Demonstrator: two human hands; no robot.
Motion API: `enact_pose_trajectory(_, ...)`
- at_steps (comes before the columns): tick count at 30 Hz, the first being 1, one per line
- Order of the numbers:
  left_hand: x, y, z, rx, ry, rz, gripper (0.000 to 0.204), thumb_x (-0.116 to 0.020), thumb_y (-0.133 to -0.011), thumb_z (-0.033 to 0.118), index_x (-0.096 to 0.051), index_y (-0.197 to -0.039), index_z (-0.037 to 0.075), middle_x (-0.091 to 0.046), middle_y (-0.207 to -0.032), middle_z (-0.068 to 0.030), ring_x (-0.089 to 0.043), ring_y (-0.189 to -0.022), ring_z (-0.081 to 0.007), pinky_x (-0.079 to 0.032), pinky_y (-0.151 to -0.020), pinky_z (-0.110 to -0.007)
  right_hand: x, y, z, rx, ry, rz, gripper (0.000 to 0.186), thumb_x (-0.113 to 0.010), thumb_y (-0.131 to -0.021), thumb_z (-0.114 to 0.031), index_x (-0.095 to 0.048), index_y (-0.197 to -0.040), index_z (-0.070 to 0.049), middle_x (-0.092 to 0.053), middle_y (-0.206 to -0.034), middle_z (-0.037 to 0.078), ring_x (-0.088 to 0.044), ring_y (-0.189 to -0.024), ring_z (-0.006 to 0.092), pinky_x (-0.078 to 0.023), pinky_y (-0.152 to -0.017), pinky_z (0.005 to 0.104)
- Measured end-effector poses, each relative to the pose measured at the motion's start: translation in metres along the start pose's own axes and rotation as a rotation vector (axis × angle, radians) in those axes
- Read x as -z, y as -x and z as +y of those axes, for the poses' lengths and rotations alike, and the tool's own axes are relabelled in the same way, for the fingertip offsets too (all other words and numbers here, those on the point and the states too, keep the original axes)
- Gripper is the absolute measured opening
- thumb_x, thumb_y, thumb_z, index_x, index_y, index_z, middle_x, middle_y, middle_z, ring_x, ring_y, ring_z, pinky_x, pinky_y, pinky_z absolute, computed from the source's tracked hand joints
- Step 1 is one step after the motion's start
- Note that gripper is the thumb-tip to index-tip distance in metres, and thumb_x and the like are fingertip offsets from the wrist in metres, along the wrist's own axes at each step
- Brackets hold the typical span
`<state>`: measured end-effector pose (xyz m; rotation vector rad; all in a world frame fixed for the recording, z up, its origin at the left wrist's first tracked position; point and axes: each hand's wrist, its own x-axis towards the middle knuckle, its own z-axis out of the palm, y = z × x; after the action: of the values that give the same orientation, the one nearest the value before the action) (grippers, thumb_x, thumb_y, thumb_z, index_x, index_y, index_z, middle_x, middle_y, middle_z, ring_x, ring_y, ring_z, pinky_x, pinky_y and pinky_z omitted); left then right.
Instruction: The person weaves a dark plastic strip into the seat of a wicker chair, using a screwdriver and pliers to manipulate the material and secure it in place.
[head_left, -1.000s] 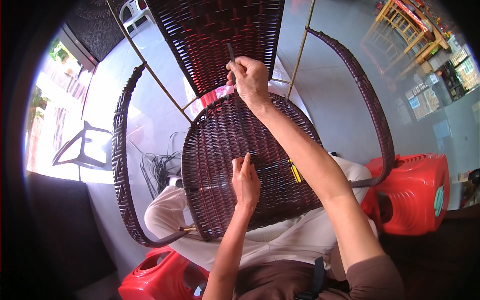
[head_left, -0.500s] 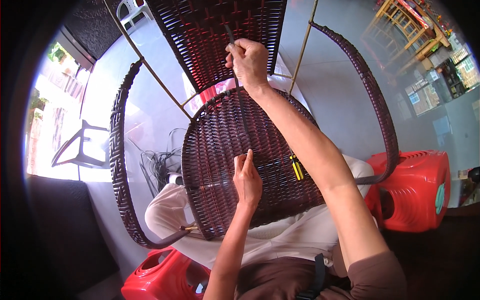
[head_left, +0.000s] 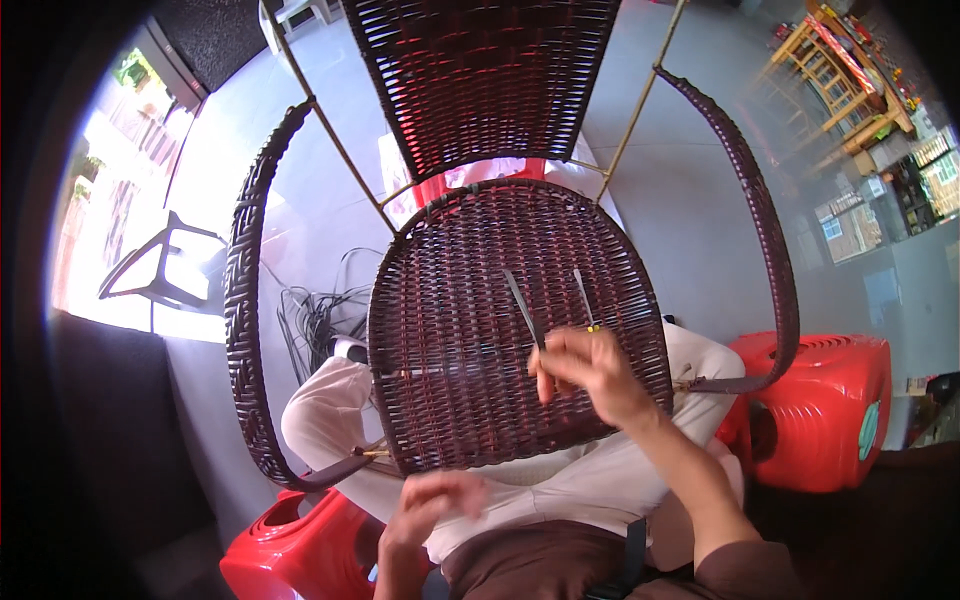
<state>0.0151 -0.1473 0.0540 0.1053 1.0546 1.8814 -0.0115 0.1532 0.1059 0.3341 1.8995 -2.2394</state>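
Note:
A dark brown woven chair seat (head_left: 450, 290) rests across my lap, with its woven backrest (head_left: 480, 85) beyond. My right hand (head_left: 600, 370) is over the seat's right half, fingers closed on a flat dark strip (head_left: 520, 305) that points up and leftward. Just right of the strip lies a tool (head_left: 582, 295) with a slim metal shaft and yellow handle, partly hidden behind that hand. My left hand (head_left: 435, 500) is at the seat's front edge, its fingers smeared by motion, so their grip is unclear.
Woven armrests (head_left: 250, 280) (head_left: 760, 230) flank the seat on bare metal rods (head_left: 340, 150). Red plastic stools (head_left: 815, 415) (head_left: 290, 550) stand either side of me. A coil of dark strips (head_left: 320, 320) lies on the floor left. Wooden furniture (head_left: 840, 80) stands far right.
My right hand has come down from near the backrest to the lower right of the seat with the strip. My left hand has dropped from mid-seat to the front edge.

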Motion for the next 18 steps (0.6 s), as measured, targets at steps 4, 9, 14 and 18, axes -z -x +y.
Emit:
enact_pose_trajectory(4, 0.039, 0.112, -0.047, 0.119, 0.409, -0.058, 0.051, -0.061, -0.086, 0.032, -0.055, -0.113, -0.011, -0.062, -0.105, -0.0211, -0.064, -0.083, -0.0275, -0.052, -0.076, -0.037, -0.012, 0.038, 0.082, -0.099, -0.029, 0.080, 0.015, -0.055, -0.089, -0.011, -0.066, -0.090, -0.001, -0.064, -0.076, 0.004, -0.057, -0.063, 0.0049, -0.044, -0.053, 0.0175)
enact_pose_trajectory(9, 0.023, 0.189, -0.123, 0.776, 0.266, 1.053, 0.034, -0.056, -0.089, 0.037, -0.049, -0.069, 0.011, -0.042, -0.049, 0.0017, -0.041, -0.042, -0.0105, -0.035, -0.043, -0.016, -0.007, 0.036, 0.112, -0.093, -0.136, 0.197, 0.016, -0.055, -0.091, -0.012, -0.065, -0.093, 0.000, -0.065, -0.079, 0.004, -0.059, -0.067, 0.0054, -0.049, -0.055, 0.0179)
enact_pose_trajectory(14, -0.005, 0.191, -0.189, 0.957, 0.209, 0.948, 0.033, -0.056, -0.089, 0.037, -0.049, -0.071, 0.010, -0.043, -0.051, 0.0007, -0.042, -0.045, -0.0114, -0.035, -0.045, -0.017, -0.012, 0.037, 0.112, -0.096, -0.058, 0.183, 0.017, -0.055, -0.091, -0.013, -0.065, -0.095, 0.001, -0.066, -0.084, 0.005, -0.060, -0.071, 0.0061, -0.050, -0.055, 0.0183)
enact_pose_trajectory(18, -0.003, 0.183, -0.181, 0.929, 0.146, 0.898, 0.033, -0.057, -0.089, 0.037, -0.049, -0.072, 0.009, -0.044, -0.053, -0.0001, -0.042, -0.046, -0.0121, -0.036, -0.046, -0.018, -0.009, 0.038, 0.113, -0.110, -0.027, 0.142, 0.017, -0.056, -0.091, -0.013, -0.065, -0.097, 0.000, -0.066, -0.085, 0.005, -0.059, -0.070, 0.0063, -0.049, -0.055, 0.0190)
